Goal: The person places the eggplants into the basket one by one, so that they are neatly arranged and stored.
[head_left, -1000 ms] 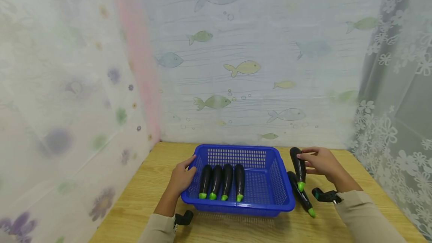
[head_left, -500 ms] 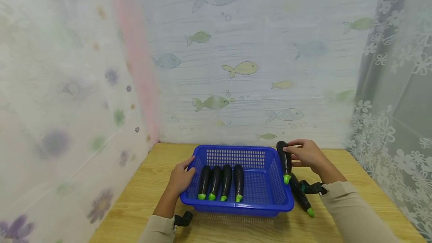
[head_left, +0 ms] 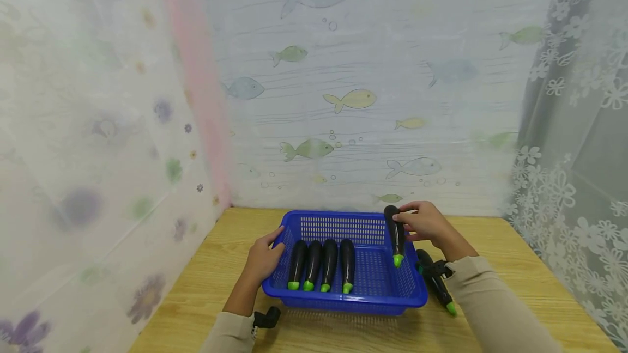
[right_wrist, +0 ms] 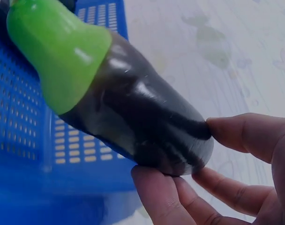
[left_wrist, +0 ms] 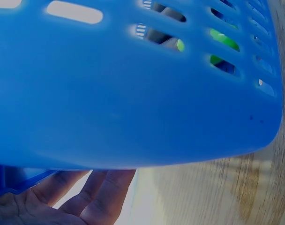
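Note:
A dark eggplant with a bright green end (head_left: 396, 236) hangs above the right part of the blue plastic basket (head_left: 343, 303). My right hand (head_left: 426, 223) pinches it near its dark end; in the right wrist view the thumb (right_wrist: 248, 133) and fingertips hold this eggplant (right_wrist: 142, 103) from opposite sides. Several eggplants (head_left: 314, 265) lie side by side in the basket's left half. My left hand (head_left: 263, 257) grips the basket's left rim. Seen from the left wrist, fingers (left_wrist: 109, 197) show below the basket wall (left_wrist: 133, 103), and the thumb is hidden.
One more eggplant (head_left: 441, 287) lies on the wooden table (head_left: 196, 287) to the right of the basket, partly covered by the right wrist camera (head_left: 434, 269). Behind the table hangs a fish-patterned curtain (head_left: 353, 124).
My right hand has carried the eggplant leftward, from above the table on the right, across the basket's right rim. The left hand and the basket have stayed in place.

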`<state>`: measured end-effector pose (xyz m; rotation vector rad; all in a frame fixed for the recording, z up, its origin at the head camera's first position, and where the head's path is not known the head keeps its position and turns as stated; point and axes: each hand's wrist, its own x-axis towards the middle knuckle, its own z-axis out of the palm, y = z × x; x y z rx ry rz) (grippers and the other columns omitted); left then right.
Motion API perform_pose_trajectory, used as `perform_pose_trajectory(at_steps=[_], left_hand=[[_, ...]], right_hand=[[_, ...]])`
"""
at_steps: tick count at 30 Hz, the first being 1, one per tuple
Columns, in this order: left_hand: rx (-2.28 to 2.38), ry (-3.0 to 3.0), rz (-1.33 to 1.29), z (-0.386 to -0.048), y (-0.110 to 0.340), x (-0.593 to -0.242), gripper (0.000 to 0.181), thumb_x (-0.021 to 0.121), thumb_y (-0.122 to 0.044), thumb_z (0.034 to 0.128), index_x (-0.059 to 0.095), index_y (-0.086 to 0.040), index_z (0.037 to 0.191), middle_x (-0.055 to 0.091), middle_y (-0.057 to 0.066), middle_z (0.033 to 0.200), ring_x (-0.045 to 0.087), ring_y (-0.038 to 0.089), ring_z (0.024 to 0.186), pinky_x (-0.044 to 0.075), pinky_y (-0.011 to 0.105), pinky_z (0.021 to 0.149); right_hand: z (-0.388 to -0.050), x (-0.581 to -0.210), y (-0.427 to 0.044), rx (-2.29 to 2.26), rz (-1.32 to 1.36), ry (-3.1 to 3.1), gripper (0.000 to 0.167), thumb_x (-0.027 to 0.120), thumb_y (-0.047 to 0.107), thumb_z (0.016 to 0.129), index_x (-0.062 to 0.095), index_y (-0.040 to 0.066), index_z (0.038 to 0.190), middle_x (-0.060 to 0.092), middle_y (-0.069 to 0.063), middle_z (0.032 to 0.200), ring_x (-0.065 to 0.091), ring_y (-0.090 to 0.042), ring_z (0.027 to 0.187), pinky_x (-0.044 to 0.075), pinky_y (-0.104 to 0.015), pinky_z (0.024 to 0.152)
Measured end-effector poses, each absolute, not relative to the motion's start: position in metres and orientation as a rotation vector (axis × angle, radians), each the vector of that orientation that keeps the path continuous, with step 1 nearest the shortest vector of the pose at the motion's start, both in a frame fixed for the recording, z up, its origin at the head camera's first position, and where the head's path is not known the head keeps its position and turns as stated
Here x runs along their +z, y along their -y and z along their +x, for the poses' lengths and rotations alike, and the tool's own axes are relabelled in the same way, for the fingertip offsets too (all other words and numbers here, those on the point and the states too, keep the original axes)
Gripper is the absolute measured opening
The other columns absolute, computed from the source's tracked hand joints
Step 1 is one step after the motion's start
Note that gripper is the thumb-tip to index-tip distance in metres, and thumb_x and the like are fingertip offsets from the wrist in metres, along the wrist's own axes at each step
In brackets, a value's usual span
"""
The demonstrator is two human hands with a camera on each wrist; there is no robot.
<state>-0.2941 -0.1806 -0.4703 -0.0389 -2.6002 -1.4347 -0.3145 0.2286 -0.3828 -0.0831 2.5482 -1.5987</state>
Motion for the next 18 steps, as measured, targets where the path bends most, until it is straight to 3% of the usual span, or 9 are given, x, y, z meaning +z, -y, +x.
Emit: perform_pose_trajectory(at_steps=[18], left_hand=[[-1.42, 2.604, -0.034, -0.296, 0.18, -0.47, 0.055, 0.057, -0.021, 0.0973, 0.054, -0.021, 0.152, 0.054, 0.018, 0.153, 0.062, 0.032, 0.117, 0.059, 0.045, 0.083]], right_hand=[[-0.325, -0.402, -0.185, -1.618, -0.097, -2.49, 0.056, 0.066, 0.012, 0.098, 0.046, -0.012, 0.145, 0.053, -0.038, 0.138, 0.063, -0.051, 0.12, 0.065, -0.049, 0.075]])
